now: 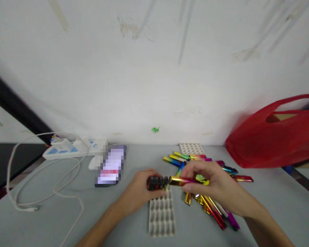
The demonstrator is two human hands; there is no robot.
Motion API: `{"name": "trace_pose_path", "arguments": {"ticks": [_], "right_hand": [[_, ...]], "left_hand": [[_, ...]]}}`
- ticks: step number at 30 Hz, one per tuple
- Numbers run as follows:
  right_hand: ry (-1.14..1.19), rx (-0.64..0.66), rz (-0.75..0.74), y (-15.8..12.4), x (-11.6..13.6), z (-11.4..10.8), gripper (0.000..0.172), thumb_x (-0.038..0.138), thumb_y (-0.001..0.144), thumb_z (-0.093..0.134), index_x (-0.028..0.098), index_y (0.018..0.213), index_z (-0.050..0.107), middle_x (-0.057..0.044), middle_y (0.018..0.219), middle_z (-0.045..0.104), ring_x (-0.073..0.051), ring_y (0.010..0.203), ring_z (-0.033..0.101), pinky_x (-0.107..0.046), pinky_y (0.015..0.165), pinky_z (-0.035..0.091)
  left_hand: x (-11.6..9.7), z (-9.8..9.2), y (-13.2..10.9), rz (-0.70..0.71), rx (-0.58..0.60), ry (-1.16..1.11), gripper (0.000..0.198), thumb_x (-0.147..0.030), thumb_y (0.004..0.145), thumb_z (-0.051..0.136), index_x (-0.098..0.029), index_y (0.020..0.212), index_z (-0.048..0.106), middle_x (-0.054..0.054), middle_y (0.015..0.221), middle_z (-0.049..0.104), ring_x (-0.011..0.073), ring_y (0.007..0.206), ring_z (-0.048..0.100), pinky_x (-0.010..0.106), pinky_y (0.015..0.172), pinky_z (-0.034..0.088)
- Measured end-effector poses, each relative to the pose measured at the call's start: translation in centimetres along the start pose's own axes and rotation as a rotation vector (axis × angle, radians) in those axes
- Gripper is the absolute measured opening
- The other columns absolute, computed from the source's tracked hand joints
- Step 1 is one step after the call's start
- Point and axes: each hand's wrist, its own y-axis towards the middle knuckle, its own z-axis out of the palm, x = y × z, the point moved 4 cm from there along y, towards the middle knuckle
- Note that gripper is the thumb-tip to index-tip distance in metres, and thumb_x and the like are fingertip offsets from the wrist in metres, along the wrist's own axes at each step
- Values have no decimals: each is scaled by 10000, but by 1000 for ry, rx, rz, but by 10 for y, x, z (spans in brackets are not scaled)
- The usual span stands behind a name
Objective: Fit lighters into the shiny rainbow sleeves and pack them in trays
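My left hand [140, 188] is closed round several tubes standing side by side, their black ends [158, 181] facing up. Most of their length is hidden by the fingers. Between thumb and fingers, my right hand [213, 180] pinches a shiny gold-to-magenta tube [179, 180], held nearly level. Its gold end is right beside the black ends, and I cannot tell if they touch. Below my left hand lies a white tray [161, 234] with rows of oval hollows. Some yellow-green shiny material [202, 179] shows by my right fingers.
Several coloured metallic tubes [213, 212] lie loose under and behind my right hand. A second white tray [192, 148] is by the wall. A red bag [267, 137] stands right. Left are a phone [110, 166], a power strip [74, 148] and a looping white cable [77, 200].
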Motion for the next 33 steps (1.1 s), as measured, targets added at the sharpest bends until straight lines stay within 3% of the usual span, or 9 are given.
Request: {"name": "trace_pose_path", "arguments": {"ticks": [6,8,12,17,20,22,25,30,33], "right_hand": [[486,-360,-35,26,-28,8,212,392,855,910,201,898,828,11,686,650,-129,639,537,-262,613,426],[626,-419,-35,29,-42,15,228,404,854,911,220,964,832,-1,807,688,-123,700,556,-247,655,455],[741,-406,-14,28,-54,31,250,481,903,839,249,991,806,-43,1051,693,-190,903,630,-315,759,544],[829,-383,26,24,-48,40,290,498,917,802,213,910,747,-63,1032,655,-251,1002,640,-361,766,580],[873,-337,66,22,-45,42,357,542,940,749,206,846,671,-31,877,643,-193,784,646,-291,639,536],[913,-276,126,21,-44,43,385,569,969,690,206,854,633,29,733,562,-96,504,455,-232,463,379],[934,-225,201,19,-44,45,362,548,999,664,214,879,592,118,585,352,-60,421,130,-222,391,146],[913,-213,209,18,-42,47,404,560,991,695,243,839,497,127,578,348,-69,436,115,-218,380,131],[916,-199,222,17,-42,49,363,526,966,758,246,915,532,136,593,313,-69,456,102,-198,384,120]], "left_hand": [[0,0,0,12,-3,4,278,-292,748,945,-198,981,827,4,931,722,205,844,673,261,721,459],[0,0,0,9,-3,1,285,-298,747,949,-202,987,827,5,939,725,204,848,677,262,728,466],[1,0,0,0,7,-10,296,-319,755,949,-207,999,824,5,942,728,205,853,681,263,732,477],[3,1,0,-18,22,-39,307,-328,765,940,-214,1025,823,11,953,733,209,853,687,266,725,488],[4,1,1,-9,29,-49,313,-336,758,944,-207,1016,821,14,948,737,216,868,689,271,749,496],[4,-1,1,-6,40,-48,322,-343,761,939,-200,1023,821,20,954,737,219,876,686,273,755,499],[7,-3,2,-46,95,-65,388,-360,754,939,-193,1083,819,26,968,738,216,851,677,266,712,491],[10,-7,2,-96,149,-98,461,-345,740,933,-180,1150,804,28,976,741,210,836,662,257,674,475],[9,-6,1,-90,150,-128,438,-318,734,930,-171,1128,806,18,953,724,201,827,655,254,679,477]]}}
